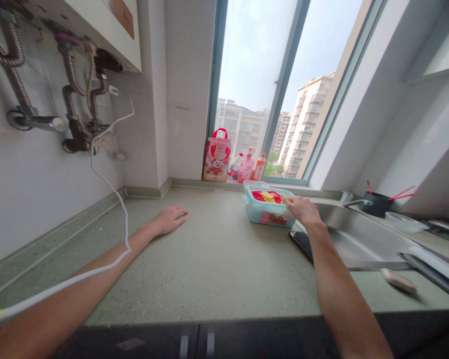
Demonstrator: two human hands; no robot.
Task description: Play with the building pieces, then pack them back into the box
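My left hand (171, 219) lies on the grey-green countertop (209, 264), its fingers stretched out and loosely bent, with nothing seen in it. To the right stands a light blue plastic container (252, 212) with a picture label on its front. Red and yellow contents (269, 196) show at its top; I cannot make out what they are. My right hand (303, 208) is closed over the container's right rim, fingertips beside the contents. The undersides of those fingers are hidden.
A sink (359, 237) is at the right, with a dark flat object (301, 244) at its left edge and a soap bar (398, 280) in front. A bag (217, 158) and several bottles (246, 167) stand by the window. A white cable (125, 219) hangs across my left forearm.
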